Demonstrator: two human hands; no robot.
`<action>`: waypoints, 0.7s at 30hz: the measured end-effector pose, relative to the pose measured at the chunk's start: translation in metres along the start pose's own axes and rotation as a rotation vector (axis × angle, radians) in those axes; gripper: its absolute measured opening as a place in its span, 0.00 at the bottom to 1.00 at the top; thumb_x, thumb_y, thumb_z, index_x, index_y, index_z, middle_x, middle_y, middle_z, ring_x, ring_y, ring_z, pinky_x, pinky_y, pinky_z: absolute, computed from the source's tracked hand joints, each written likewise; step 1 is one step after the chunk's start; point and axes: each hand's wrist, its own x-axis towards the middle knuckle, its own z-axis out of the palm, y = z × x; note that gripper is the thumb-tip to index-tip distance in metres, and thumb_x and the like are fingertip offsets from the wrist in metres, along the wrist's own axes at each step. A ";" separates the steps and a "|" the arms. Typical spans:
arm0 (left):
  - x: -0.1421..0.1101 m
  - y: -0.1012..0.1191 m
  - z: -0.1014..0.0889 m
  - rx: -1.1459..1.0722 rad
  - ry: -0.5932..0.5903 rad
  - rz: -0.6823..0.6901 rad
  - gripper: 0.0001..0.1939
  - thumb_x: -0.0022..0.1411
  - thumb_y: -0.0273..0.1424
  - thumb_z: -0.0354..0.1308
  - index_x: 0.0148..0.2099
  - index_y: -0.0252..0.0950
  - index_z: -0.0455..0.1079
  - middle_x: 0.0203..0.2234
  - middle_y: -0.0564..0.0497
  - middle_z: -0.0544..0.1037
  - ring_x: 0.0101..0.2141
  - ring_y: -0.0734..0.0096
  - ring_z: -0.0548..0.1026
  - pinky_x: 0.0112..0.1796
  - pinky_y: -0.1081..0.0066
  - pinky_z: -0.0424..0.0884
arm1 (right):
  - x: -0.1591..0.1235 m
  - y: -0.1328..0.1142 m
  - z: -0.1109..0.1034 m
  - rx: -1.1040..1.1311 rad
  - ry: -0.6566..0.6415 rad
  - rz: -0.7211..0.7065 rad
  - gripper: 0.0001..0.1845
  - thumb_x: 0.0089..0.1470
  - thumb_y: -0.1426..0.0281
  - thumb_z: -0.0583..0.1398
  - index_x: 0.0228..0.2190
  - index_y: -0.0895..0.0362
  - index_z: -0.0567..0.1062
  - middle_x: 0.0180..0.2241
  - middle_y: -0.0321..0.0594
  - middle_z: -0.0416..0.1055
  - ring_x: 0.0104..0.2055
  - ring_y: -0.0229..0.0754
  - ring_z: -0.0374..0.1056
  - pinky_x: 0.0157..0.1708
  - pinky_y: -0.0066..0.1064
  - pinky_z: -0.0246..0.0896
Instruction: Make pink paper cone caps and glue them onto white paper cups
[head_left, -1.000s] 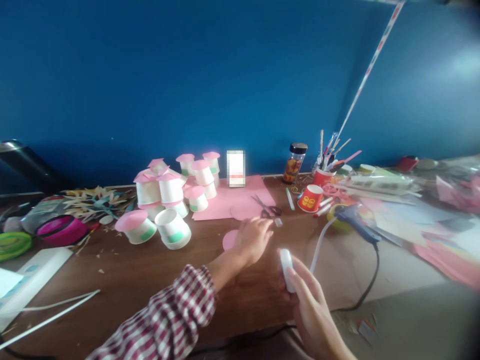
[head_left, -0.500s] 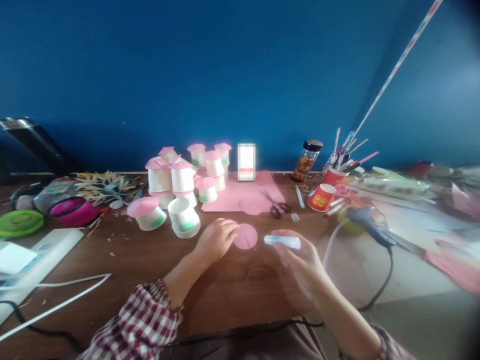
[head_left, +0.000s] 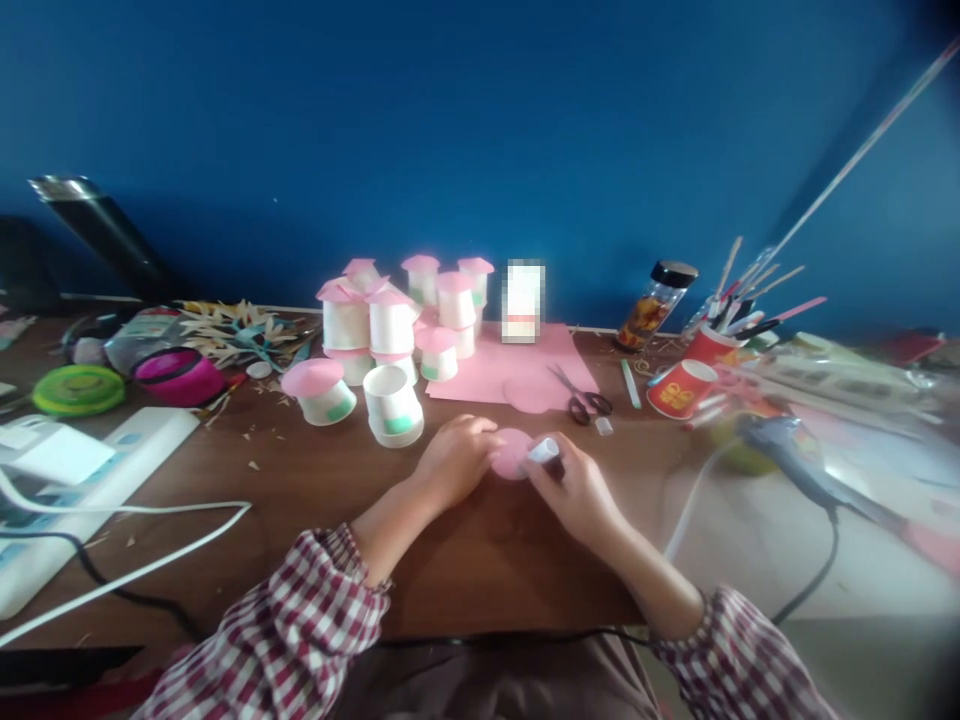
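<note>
A pink paper circle [head_left: 509,455] lies on the brown table in front of me. My left hand [head_left: 459,462] is closed at its left edge, fingertips holding the paper; the thumb is mostly hidden. My right hand [head_left: 581,495] grips a white glue stick [head_left: 543,451], tilted, its end at the circle's right side. Whether the tip touches the paper is hard to see. Beyond my left hand stands a white paper cup [head_left: 393,408] with a green patch, without a pink top. Beside it is a cup with a pink paper roof [head_left: 313,378].
Several pink-roofed cups [head_left: 391,325] stand stacked behind. Pink paper sheets [head_left: 495,375], scissors [head_left: 585,402] and a small cap [head_left: 604,426] lie beyond my hands. At right are a red paper cup [head_left: 682,390] and a glue gun [head_left: 795,455]; at left, a power strip [head_left: 161,445].
My right hand has brought the glue stick left onto the paper circle's right side and tilted it. My left hand stays at the circle's left edge. The whole view has shifted slightly.
</note>
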 end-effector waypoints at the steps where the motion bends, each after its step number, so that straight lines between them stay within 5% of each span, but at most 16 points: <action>1: 0.000 0.000 0.000 0.005 0.000 -0.001 0.12 0.62 0.29 0.50 0.41 0.40 0.75 0.44 0.48 0.75 0.45 0.63 0.69 0.47 0.62 0.66 | 0.000 0.001 0.000 -0.011 0.000 -0.008 0.07 0.53 0.66 0.58 0.32 0.56 0.69 0.27 0.36 0.69 0.28 0.38 0.65 0.31 0.28 0.59; 21: 0.002 0.004 -0.003 -0.024 -0.046 -0.021 0.13 0.60 0.26 0.51 0.40 0.40 0.76 0.40 0.49 0.75 0.43 0.65 0.69 0.46 0.65 0.65 | 0.003 0.004 0.010 -0.150 -0.046 -0.176 0.05 0.56 0.68 0.56 0.34 0.57 0.66 0.32 0.40 0.67 0.33 0.42 0.64 0.34 0.30 0.58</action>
